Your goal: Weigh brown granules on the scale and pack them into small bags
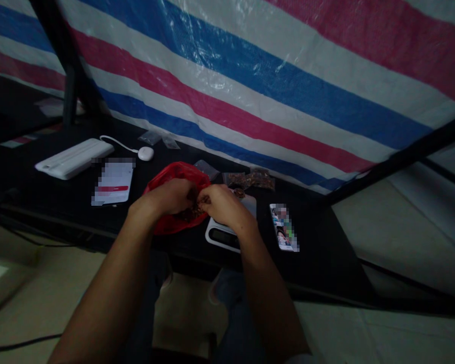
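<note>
One open red bag (pixel 165 226) of brown bits (pixel 191 214) lies on the black table (pixel 322 247), and the left hand (pixel 176 196) and right hand (pixel 220 202) reach into it with bent fingers — what they pinch, I cannot tell. Behind hangs a striped sheet (pixel 227 96); below is pale floor (pixel 345 333). On the table I count one scale (pixel 223 238), two lit phones (pixel 282 227), two filled packets (pixel 263 179).
</note>
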`<state>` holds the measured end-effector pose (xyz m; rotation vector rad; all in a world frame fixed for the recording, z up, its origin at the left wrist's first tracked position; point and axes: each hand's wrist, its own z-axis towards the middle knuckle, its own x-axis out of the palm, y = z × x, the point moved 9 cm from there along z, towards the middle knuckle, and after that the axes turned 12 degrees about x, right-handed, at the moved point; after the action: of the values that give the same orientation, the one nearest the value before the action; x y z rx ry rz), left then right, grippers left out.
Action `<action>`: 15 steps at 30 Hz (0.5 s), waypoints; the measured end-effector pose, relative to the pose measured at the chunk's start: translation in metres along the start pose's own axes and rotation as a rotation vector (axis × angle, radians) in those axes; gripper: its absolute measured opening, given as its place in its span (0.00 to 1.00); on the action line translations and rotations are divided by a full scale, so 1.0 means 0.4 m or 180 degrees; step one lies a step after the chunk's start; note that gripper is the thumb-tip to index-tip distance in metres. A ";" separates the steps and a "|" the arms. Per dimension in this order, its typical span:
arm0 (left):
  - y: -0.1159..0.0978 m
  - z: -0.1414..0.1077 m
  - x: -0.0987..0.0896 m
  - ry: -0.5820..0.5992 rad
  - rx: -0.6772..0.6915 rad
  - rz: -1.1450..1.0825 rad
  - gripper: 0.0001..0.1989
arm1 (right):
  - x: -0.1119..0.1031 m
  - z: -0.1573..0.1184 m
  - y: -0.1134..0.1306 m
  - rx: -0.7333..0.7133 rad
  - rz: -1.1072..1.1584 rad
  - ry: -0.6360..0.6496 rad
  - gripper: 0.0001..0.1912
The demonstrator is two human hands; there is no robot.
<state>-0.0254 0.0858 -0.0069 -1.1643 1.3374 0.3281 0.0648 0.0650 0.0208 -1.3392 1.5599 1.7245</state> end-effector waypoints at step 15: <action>-0.114 0.027 -0.078 -0.1558 0.1144 -0.0965 0.08 | -0.221 -0.077 -0.227 0.0639 0.0928 -0.0792 0.07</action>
<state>0.0071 0.0868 0.0392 -0.8905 0.7402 0.1300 0.1887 0.0831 0.0564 -0.7976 1.7907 1.7641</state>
